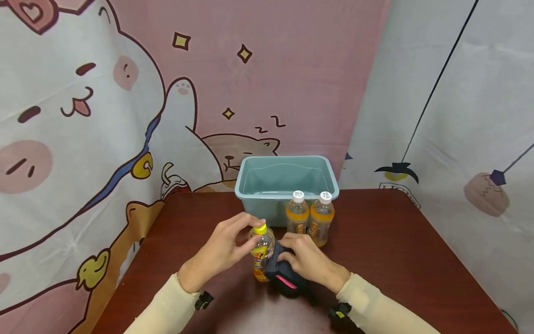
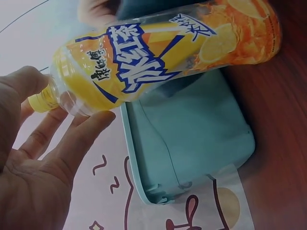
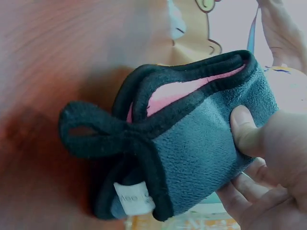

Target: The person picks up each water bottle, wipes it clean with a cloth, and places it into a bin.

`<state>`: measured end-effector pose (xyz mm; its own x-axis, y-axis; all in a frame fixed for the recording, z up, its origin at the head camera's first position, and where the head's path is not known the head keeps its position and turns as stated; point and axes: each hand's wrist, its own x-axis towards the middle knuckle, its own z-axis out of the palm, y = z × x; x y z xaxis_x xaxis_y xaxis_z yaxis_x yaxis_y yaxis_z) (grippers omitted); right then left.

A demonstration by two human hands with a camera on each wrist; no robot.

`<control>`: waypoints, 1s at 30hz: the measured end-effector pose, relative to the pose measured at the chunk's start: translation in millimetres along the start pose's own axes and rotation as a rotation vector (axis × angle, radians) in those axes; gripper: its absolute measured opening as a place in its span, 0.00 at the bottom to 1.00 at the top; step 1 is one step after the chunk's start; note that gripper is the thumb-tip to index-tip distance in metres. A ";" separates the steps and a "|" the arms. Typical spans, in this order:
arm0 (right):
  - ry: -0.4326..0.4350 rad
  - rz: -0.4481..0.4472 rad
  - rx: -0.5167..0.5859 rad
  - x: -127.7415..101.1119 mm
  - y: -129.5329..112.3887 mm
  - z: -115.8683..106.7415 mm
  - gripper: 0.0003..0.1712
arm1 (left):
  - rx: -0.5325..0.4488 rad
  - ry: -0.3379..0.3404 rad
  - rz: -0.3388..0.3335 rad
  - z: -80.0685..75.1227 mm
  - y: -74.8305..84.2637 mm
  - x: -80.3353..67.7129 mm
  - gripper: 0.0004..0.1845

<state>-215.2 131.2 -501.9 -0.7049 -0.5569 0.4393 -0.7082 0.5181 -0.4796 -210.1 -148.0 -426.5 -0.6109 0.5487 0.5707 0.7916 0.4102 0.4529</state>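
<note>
A clear bottle of orange drink point(image 1: 261, 253) with a yellow cap stands on the dark red table point(image 1: 396, 250) near the front middle. My left hand point(image 1: 245, 235) grips it at the neck and shoulder; in the left wrist view its fingers point(image 2: 79, 136) lie against the bottle point(image 2: 168, 57) below the cap. My right hand point(image 1: 294, 248) holds a dark grey fleece cloth with pink lining point(image 1: 285, 279) against the bottle's right side. The right wrist view shows my thumb point(image 3: 243, 130) pressed on the folded fleece point(image 3: 192, 148).
A teal plastic bin point(image 1: 250, 185) sits empty at the table's back middle. Two white-capped orange bottles point(image 1: 297, 214) point(image 1: 321, 220) stand side by side just in front of it. Cartoon-printed cloth hangs behind and to both sides.
</note>
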 end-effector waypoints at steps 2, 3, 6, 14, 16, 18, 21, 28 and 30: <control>0.026 0.002 0.012 1.6 -3.3 -4.7 0.13 | -0.010 0.003 0.001 0.3 -1.0 -0.6 0.23; 0.039 0.002 0.015 2.4 -4.8 -7.1 0.13 | -0.017 0.004 0.000 0.5 -1.5 -0.9 0.23; 0.079 0.001 0.031 5.2 -9.4 -14.5 0.14 | -0.025 0.014 0.011 1.0 -3.0 -1.0 0.22; 0.132 0.014 0.060 15.3 -22.9 -35.7 0.16 | -0.009 0.016 0.025 0.3 -4.5 0.9 0.21; 0.141 0.015 0.055 18.2 -26.0 -39.8 0.17 | -0.004 0.013 0.022 0.1 -4.9 2.0 0.21; 0.157 0.015 0.054 21.4 -28.9 -42.8 0.19 | 0.003 0.006 0.018 -0.2 -5.7 3.2 0.21; 0.171 0.018 0.060 26.1 -33.2 -45.5 0.20 | 0.012 -0.003 0.013 -0.6 -6.1 4.9 0.19; 0.150 0.034 0.056 31.9 -37.4 -44.3 0.21 | 0.017 -0.004 0.007 -3.4 -5.1 5.5 0.19; 0.149 0.027 0.036 32.6 -37.7 -43.8 0.20 | 0.018 -0.006 0.007 -4.3 -4.8 5.8 0.19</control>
<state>-213.2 122.0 -436.3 -0.7237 -0.4394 0.5322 -0.6889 0.5063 -0.5188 -217.5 -149.9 -422.4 -0.6050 0.5564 0.5695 0.7962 0.4189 0.4366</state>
